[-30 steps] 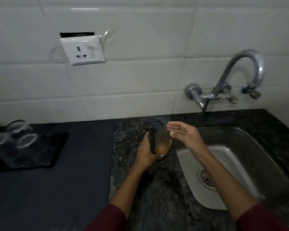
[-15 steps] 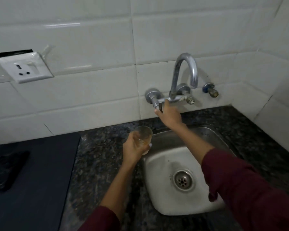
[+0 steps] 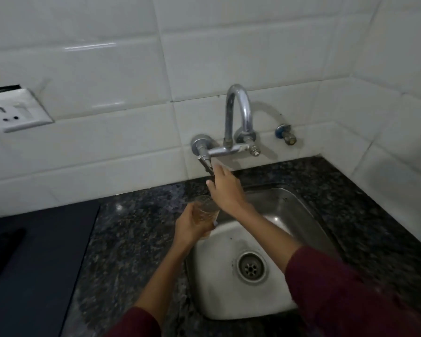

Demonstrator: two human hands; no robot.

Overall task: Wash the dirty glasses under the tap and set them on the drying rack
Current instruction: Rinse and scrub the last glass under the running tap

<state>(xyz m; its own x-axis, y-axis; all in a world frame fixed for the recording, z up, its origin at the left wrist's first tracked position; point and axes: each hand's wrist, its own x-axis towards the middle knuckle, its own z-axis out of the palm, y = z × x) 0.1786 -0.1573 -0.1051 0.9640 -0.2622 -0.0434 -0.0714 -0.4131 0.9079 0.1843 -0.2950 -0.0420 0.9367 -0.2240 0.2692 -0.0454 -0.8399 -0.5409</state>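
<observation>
My left hand [image 3: 191,226] grips a clear glass [image 3: 206,211] with brownish residue, upright at the left rim of the steel sink [image 3: 299,215]. My right hand [image 3: 225,188] reaches over the glass to the dark lever of the wall tap [image 3: 237,122]. Its fingers touch the handle below the left valve [image 3: 202,148]. No water runs from the spout.
Speckled dark granite counter [image 3: 136,239] surrounds the sink. A dark grey mat [image 3: 41,259] lies at left with a black tray's corner [image 3: 3,249] on it. A wall socket [image 3: 12,115] sits on the white tiles. The drain [image 3: 250,267] is in the sink's middle.
My right hand went from hovering over the glass up to the tap handle. My left hand carried the glass toward the sink's edge. The view swung right, so the tray of glasses left the frame.
</observation>
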